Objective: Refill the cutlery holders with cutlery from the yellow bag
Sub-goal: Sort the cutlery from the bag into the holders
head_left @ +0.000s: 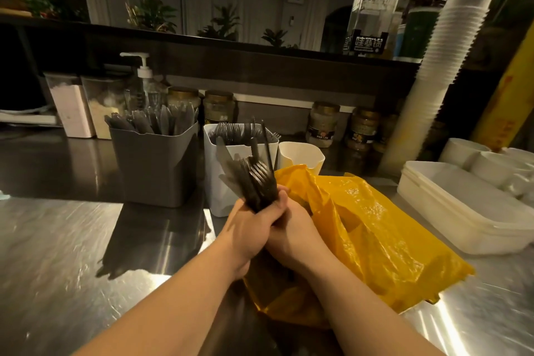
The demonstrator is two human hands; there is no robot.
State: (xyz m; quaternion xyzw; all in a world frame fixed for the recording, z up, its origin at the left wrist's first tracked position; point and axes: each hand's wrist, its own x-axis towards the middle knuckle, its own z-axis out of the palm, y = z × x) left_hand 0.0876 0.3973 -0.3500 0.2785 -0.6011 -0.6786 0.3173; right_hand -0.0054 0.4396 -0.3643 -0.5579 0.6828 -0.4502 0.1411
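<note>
Far left, at the back of the steel tabletop [57, 240]: two clear canisters [72, 107] side by side with pale contents, and a pump bottle [143, 75] just behind and to their right.

Next along, a grey holder [156, 165], packed with dark cutlery standing upright, blades and handles above the rim. Behind it and on toward the right, a row of gold-lidded jars [218, 107] against the back wall.

Just beside the grey holder, a white holder [216, 182] with dark forks in it, tines up.

Directly in front of that, raised off the tabletop, the bundle of cutlery [257, 179]: dark forks and at least one knife, heads up, tilted slightly away.

Left hand [248, 228]: wrapped round the handles of the bundle, fingers clenched on them. Right hand [294, 237]: pressed against the left, fingers curled round the same handles from the other side, so grasping the bundle too.

Behind the hands, a small white holder [300, 156], close against the white holder's right side.

Under and to the right of the right hand, the yellow bag [375, 228], lying crumpled on the tabletop with its mouth toward the hands, contents hidden.

Further right, a tall stack of white cups [445, 66]. Then stacked white boxes [462, 211] near the right edge, with white bowls [491, 165] behind them.
</note>
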